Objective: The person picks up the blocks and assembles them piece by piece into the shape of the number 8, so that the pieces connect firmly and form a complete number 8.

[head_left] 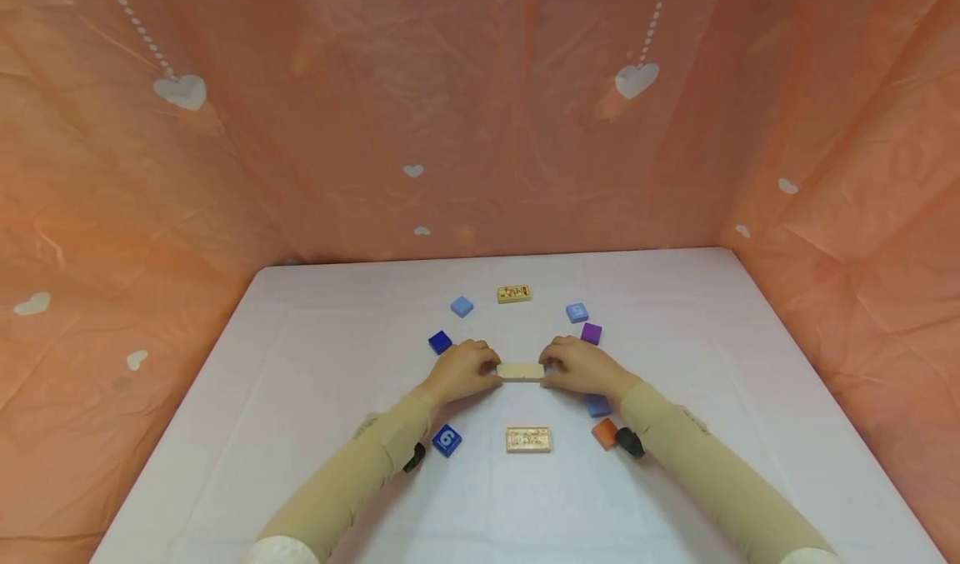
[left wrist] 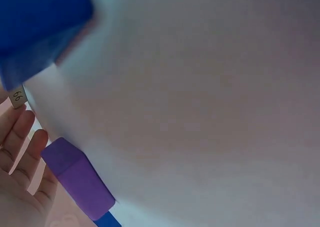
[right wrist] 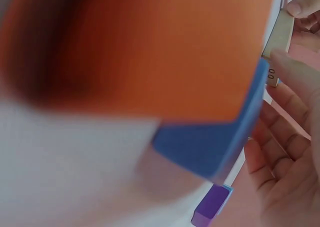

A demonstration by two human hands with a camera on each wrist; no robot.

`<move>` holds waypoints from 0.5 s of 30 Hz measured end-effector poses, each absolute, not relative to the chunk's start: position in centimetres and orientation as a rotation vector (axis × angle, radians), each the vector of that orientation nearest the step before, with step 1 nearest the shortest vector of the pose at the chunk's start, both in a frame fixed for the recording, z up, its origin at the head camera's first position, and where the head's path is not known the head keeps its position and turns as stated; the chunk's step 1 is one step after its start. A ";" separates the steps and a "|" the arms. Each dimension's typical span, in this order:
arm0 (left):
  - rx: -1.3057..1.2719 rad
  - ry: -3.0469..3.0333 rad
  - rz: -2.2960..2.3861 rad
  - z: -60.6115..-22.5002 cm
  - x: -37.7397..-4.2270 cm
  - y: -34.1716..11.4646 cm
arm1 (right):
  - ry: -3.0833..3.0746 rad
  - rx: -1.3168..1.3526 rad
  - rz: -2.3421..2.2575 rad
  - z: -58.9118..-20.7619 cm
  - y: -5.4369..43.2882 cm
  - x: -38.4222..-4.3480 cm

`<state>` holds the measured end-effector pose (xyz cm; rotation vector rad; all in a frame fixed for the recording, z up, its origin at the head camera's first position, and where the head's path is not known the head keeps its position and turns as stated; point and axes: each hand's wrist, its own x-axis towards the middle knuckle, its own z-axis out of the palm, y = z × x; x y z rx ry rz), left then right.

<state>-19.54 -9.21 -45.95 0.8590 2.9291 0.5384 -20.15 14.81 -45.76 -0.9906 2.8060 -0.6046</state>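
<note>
Near the middle of the table, a plain pale wooden block [head_left: 521, 371] lies crosswise between the two hands. My left hand [head_left: 461, 371] pinches its left end between thumb and fingers. The right hand [head_left: 588, 366] pinches the opposite end the same way. A small end face of the wooden block [left wrist: 17, 95] with a marking shows at the left fingers in the left wrist view. The right wrist view shows the right thumb pressed on the block [right wrist: 281, 34]. Whether the block touches the table is unclear.
Around the hands lie a dark blue block [head_left: 440, 342], a blue block with a numeral [head_left: 446, 440], light blue blocks [head_left: 462, 306], a purple block [head_left: 592, 333] and an orange block [head_left: 605, 433]. Printed wooden blocks lie behind [head_left: 513, 294] and in front. Orange sheeting [head_left: 480, 131] surrounds the white table [head_left: 337, 314].
</note>
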 end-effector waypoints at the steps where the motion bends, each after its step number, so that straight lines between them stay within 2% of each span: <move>1: 0.856 2.929 0.537 -46.0 -19.5 -9.2 | 2.806 -0.989 -0.605 -45.8 14.8 -20.2; 15: 0.844 2.961 0.521 -45.9 -19.6 -8.8 | 2.826 -0.965 -0.597 -45.6 14.7 -20.3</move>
